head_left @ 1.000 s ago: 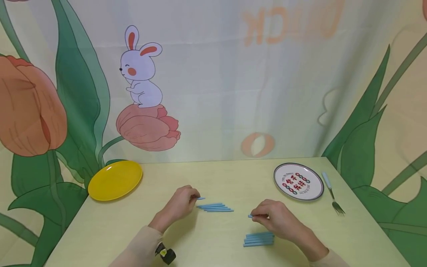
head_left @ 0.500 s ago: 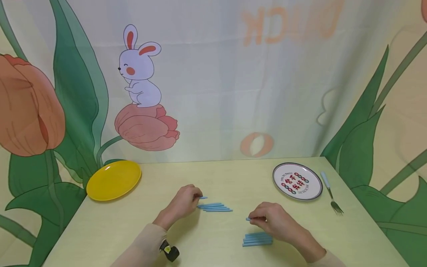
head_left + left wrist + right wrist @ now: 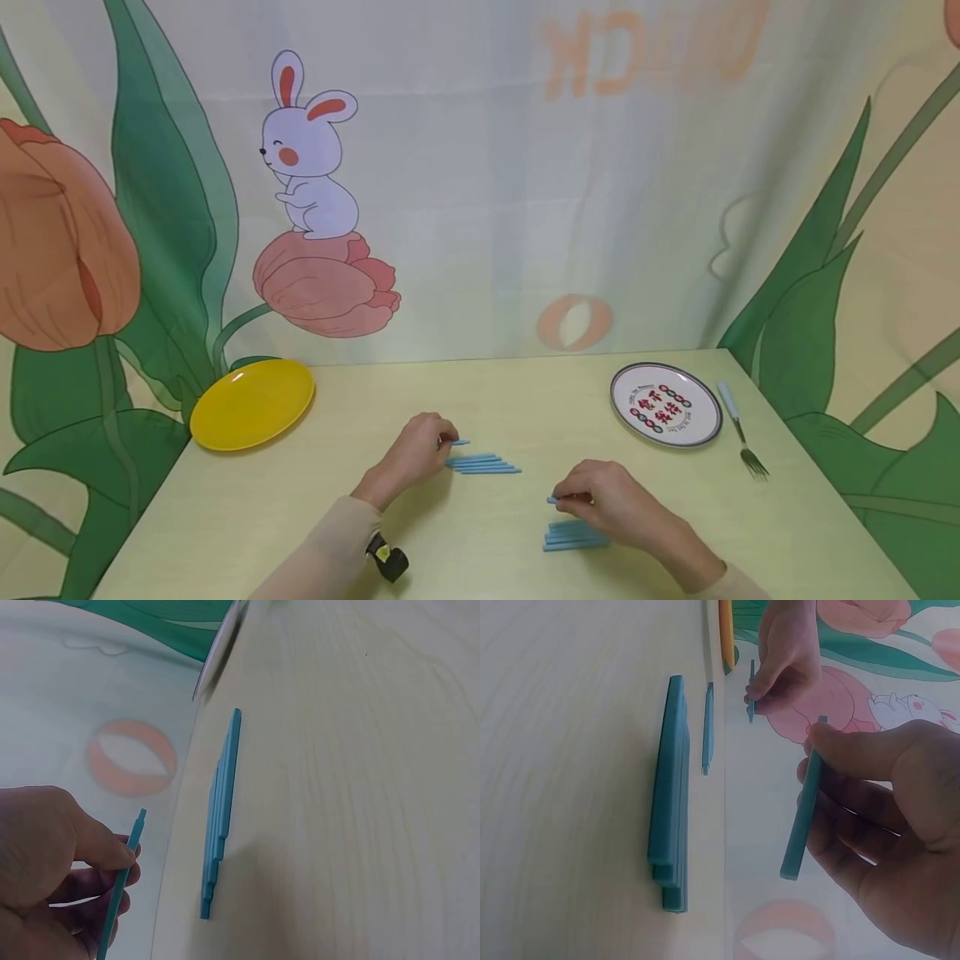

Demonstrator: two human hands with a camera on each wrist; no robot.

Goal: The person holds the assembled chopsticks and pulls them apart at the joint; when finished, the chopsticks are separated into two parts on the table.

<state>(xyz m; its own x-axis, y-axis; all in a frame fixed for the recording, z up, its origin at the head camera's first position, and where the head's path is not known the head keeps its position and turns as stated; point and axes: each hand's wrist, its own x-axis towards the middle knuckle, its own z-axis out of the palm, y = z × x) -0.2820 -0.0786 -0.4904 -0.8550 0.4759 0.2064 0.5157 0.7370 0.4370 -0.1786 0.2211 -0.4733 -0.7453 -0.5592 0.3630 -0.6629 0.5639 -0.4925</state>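
Note:
My left hand [image 3: 416, 450] pinches a thin blue stick [image 3: 118, 896] between thumb and fingers; in the left wrist view its upper end narrows to a small peg. Just in front of that hand lies a slanted row of several similar blue sticks [image 3: 483, 465] on the table. In my right hand [image 3: 615, 504] another blue stick [image 3: 804, 814] is held by thumb and fingertips, above the table. Below it a second stack of blue sticks [image 3: 572, 536] lies side by side, partly covered by the hand in the head view.
A yellow plate [image 3: 251, 407] stands at the table's back left. At the back right are a white plate with red characters [image 3: 666, 405] and a fork [image 3: 742, 437] with a pale blue handle. A printed curtain [image 3: 480, 183] hangs behind the table [image 3: 465, 542].
My right hand has moved slightly left and nearer to me with its stick, now closer over the near stack. The left hand has shifted a little right, still holding its stick.

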